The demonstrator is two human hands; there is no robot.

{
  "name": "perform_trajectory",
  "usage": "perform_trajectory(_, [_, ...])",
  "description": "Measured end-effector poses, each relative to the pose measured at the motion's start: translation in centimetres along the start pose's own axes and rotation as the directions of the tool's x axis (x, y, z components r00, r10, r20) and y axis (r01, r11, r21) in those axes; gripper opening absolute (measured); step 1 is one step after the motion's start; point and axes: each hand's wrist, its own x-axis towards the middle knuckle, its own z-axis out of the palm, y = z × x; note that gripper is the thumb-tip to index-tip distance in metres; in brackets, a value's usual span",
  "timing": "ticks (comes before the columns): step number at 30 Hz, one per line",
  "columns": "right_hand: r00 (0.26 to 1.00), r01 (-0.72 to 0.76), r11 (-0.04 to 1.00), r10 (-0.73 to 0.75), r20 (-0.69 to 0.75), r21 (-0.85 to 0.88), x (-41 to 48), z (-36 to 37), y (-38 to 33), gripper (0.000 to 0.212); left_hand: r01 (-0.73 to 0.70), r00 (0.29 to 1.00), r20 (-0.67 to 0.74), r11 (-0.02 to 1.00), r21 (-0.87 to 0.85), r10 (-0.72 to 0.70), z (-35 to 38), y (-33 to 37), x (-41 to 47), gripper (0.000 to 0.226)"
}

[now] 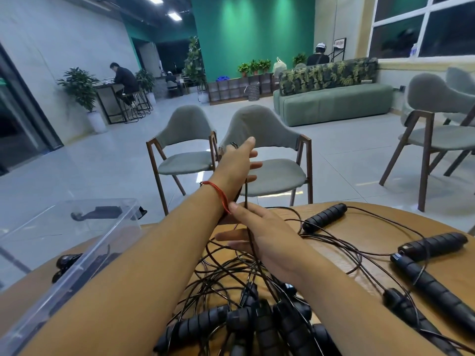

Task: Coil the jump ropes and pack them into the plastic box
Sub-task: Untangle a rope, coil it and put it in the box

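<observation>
The left hand (237, 164) is stretched out past the far edge of the wooden surface (380, 227), fingers straight and spread, with a black jump-rope cord (246, 191) looped over it near the thumb. A red string bracelet (218, 192) circles that wrist. Just nearer, the right hand (259, 235) lies fingers pointing left; the cord drops between its thumb and forefinger, though whether it is pinched cannot be told. Beneath the right hand sprawls a tangle of jump ropes (226, 276), their black ribbed handles (259, 327) heaped nearer the body, with more to the right. The clear plastic box (102, 253) sits left of the left forearm.
</observation>
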Motion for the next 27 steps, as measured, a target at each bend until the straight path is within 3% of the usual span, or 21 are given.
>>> perform_trajectory(6, [0.999,-0.009,0.994,0.003,0.048,0.111,0.0,0.3,-0.2,0.041,-0.028,0.995,-0.1,0.983,-0.182,0.01,0.4,1.4,-0.6,0.062])
perform_trajectory(10, [0.999,0.036,0.983,-0.04,0.022,0.179,-0.5,0.1,-0.8,0.025,0.032,0.995,-0.097,0.999,-0.012,-0.033,0.2,1.3,-0.3,0.087])
perform_trajectory(12, [0.998,0.055,0.972,-0.059,0.011,0.228,-0.8,-0.1,-1.3,0.018,0.118,0.993,-0.007,0.992,-0.037,-0.119,-0.6,1.1,-0.7,0.08])
perform_trajectory(15, [0.997,0.067,0.924,-0.075,0.006,0.377,-0.8,-0.7,-2.2,0.024,0.222,0.958,0.205,0.972,-0.081,-0.202,-2.1,-0.4,-3.4,0.074])
perform_trajectory(18, [0.995,0.099,0.861,-0.088,-0.047,0.499,-0.7,-1.8,-2.8,0.023,0.18,0.931,0.34,0.978,-0.104,-0.135,-2.8,-3.7,-8.1,0.07])
perform_trajectory(21, [0.992,0.122,0.767,-0.068,-0.11,0.63,-0.2,-2.9,-3.0,0.022,0.211,0.883,0.443,0.974,-0.079,-0.156,-2.7,-7.4,-13.1,0.068])
perform_trajectory(25, [0.978,0.179,0.648,-0.032,-0.208,0.741,0.8,-3.7,-2.5,0.025,0.078,0.857,0.499,0.989,0.126,-0.131,-2.7,-11.2,-16.9,0.026])
perform_trajectory(27, [0.972,0.205,0.625,-0.038,-0.233,0.753,1.0,-4.0,-2.2,0.026,0.072,0.849,0.51,0.987,0.145,-0.137,-2.5,-11.1,-17.8,0.023])
